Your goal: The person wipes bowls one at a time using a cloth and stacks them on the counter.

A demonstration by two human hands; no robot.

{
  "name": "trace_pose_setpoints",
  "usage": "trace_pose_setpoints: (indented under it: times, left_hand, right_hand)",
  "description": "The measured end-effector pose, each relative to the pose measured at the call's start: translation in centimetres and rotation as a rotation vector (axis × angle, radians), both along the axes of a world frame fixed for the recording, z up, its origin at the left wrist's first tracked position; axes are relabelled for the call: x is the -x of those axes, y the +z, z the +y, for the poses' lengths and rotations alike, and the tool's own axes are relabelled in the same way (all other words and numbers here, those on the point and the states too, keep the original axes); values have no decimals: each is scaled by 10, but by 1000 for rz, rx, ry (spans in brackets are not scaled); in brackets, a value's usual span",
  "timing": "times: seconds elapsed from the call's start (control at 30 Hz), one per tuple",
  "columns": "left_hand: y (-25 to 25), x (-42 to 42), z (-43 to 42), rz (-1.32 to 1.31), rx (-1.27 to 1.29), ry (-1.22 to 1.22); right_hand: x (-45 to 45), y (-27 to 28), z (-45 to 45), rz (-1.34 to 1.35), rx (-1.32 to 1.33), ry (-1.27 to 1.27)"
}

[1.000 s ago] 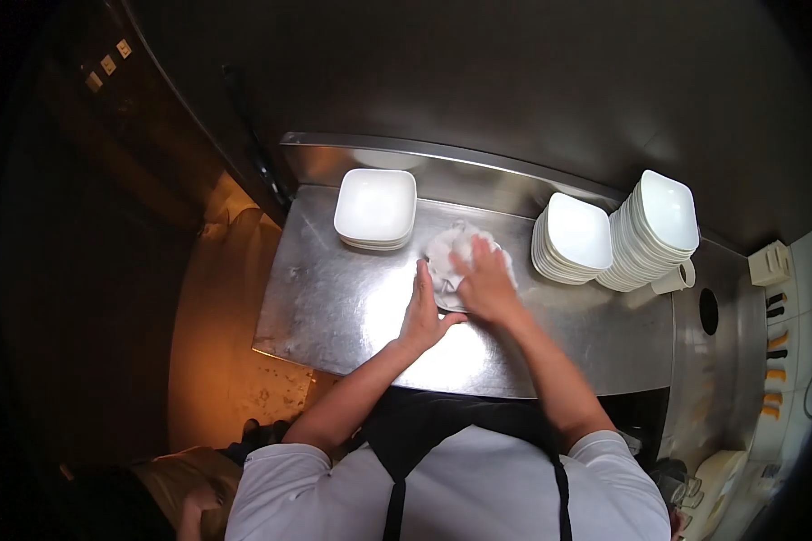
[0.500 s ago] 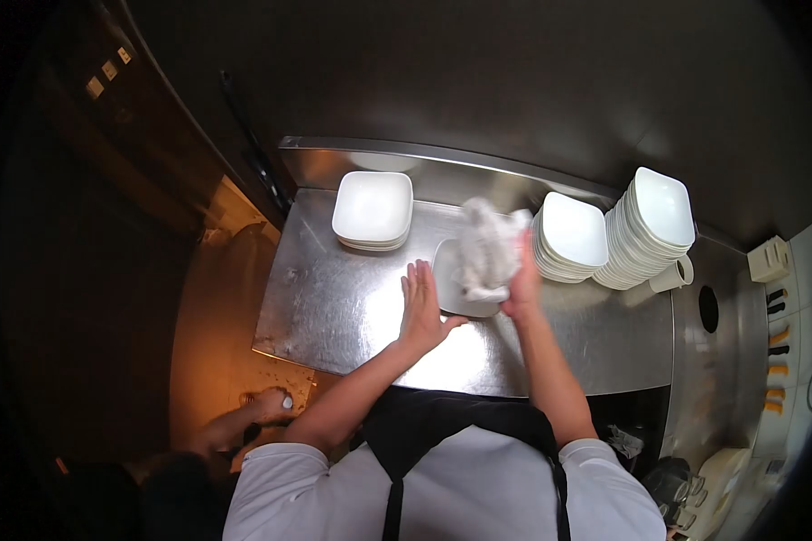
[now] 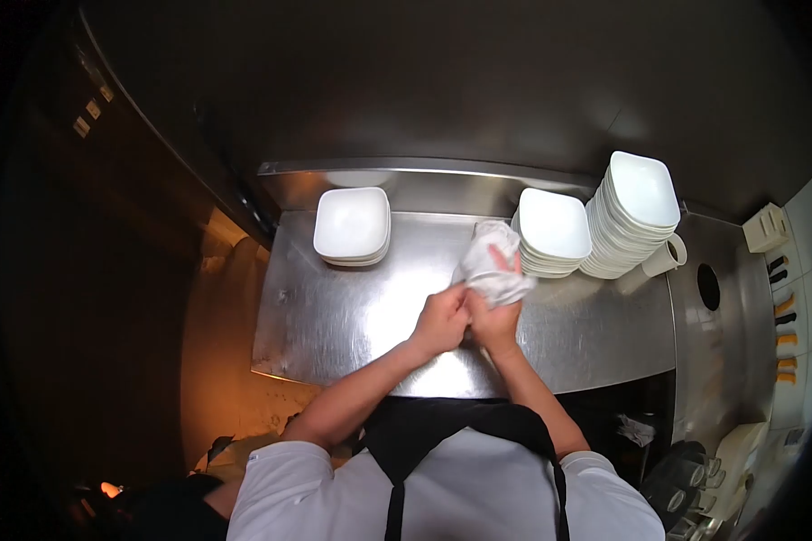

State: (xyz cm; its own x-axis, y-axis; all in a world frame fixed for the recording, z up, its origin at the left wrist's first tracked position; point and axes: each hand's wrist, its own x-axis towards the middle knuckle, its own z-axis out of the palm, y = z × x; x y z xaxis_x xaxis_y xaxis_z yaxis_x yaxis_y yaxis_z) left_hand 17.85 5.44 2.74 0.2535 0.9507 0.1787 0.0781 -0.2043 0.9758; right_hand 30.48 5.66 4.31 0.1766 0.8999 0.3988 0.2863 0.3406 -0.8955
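Note:
In the head view, a crumpled white cloth is bunched over the steel worktop, with my right hand closed on it and some fingers showing through its folds. Right beside it, my left hand is closed, fingers curled at the cloth's lower left edge. What sits inside that left hand is hidden, and no dish can be made out under the cloth. Just right of the cloth stands a stack of square white dishes. A taller stack of the same dishes rises beyond it.
A shorter stack of square white dishes stands on the worktop at left. A white mug is beside the tall stack. A raised steel ledge runs along the back. Yellow and black handles line the right wall.
My hands have come together, and my left hand has gone from spread fingers to closed. The grey-white dish that showed under the cloth is no longer visible. The camera view has shifted slightly.

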Motion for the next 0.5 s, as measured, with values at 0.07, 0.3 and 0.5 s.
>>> trace_pose_setpoints:
  times: [0.07,0.3,0.5]
  left_hand:
    - [38,11,-16,206,120,-181]
    - [44,22,20,522,-877,120]
    - [3,124,58,899,-743,305]
  right_hand:
    - [-13,16,23,575,351,11]
    - [21,-38,20,1229,612,365]
    - [-8,4,6,1187,701,522]
